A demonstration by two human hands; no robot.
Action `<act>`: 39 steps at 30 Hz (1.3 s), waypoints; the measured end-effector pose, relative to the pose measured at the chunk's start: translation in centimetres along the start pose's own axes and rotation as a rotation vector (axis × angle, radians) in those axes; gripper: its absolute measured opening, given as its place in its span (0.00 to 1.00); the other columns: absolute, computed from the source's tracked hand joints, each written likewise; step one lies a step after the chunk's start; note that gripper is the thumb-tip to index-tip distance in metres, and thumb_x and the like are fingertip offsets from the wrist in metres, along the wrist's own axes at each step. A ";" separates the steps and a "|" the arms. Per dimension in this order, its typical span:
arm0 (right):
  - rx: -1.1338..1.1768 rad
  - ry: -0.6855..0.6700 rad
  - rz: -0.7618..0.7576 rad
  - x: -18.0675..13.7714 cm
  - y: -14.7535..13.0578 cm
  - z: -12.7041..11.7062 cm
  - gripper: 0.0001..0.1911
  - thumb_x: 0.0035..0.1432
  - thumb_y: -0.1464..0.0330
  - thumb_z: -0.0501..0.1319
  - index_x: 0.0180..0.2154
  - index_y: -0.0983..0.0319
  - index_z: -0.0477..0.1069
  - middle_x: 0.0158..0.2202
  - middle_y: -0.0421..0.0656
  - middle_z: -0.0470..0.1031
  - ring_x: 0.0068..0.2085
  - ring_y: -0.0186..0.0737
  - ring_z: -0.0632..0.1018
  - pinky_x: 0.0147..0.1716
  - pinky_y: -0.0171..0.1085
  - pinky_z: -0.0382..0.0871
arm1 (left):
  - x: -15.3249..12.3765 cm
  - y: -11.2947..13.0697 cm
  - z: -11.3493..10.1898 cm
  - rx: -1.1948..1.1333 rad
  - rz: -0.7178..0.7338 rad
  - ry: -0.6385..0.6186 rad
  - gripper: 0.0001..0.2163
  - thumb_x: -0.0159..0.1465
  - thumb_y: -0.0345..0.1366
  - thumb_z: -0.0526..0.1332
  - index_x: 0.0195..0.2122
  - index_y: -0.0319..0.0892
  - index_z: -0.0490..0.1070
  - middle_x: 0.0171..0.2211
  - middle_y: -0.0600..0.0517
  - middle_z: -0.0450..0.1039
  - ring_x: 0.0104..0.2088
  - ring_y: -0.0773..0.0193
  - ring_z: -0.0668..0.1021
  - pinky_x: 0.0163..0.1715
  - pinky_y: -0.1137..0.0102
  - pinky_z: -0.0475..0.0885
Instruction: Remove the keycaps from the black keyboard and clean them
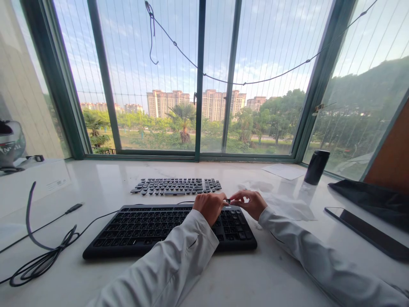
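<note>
A black keyboard (140, 226) lies on the white counter, most of its key positions bare, with keycaps seated at the right end. Above its upper right edge, a small black keycap (228, 201) is pinched between the fingertips of both hands. My left hand (208, 207) is closed on it from the left, its back toward me and its fingers partly hidden. From the right, my right hand (249, 202) grips it with thumb and forefinger. Behind the keyboard, loose black keycaps (172, 186) are laid out in rows in keyboard order.
Crumpled white tissue (287, 206) lies right of the keyboard, near a phone (364, 230), a black cloth pouch (370, 200) and a black cylinder (317, 167). Coiled cable (44, 262) and a plug (74, 208) are at left. A window frame (159, 156) borders the counter's back.
</note>
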State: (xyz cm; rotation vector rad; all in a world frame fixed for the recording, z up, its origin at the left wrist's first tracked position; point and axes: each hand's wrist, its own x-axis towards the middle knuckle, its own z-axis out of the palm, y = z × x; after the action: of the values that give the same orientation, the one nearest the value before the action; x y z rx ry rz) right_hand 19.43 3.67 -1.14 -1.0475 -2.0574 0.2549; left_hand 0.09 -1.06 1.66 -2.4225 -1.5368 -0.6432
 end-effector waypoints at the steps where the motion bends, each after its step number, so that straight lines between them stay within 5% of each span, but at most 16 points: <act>1: -0.011 -0.002 -0.001 0.0 -0.1 0.0 0.14 0.50 0.54 0.62 0.30 0.57 0.77 0.25 0.40 0.75 0.26 0.35 0.70 0.29 0.35 0.64 | 0.0 0.0 0.0 -0.001 0.002 -0.003 0.12 0.63 0.46 0.53 0.40 0.50 0.72 0.31 0.50 0.78 0.34 0.59 0.79 0.32 0.70 0.68; 39: -0.072 -0.041 -0.038 -0.1 -0.5 -0.1 0.14 0.53 0.55 0.60 0.32 0.57 0.75 0.26 0.39 0.77 0.27 0.35 0.71 0.34 0.37 0.64 | 0.1 -0.1 0.2 -0.005 0.032 0.019 0.13 0.65 0.45 0.51 0.40 0.48 0.72 0.30 0.49 0.78 0.33 0.58 0.79 0.29 0.70 0.67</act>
State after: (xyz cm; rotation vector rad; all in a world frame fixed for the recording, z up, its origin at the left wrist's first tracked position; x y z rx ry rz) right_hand 19.22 3.31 -0.91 -1.0533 -2.1346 0.1859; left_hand 0.08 -0.91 1.54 -2.4324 -1.4881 -0.6625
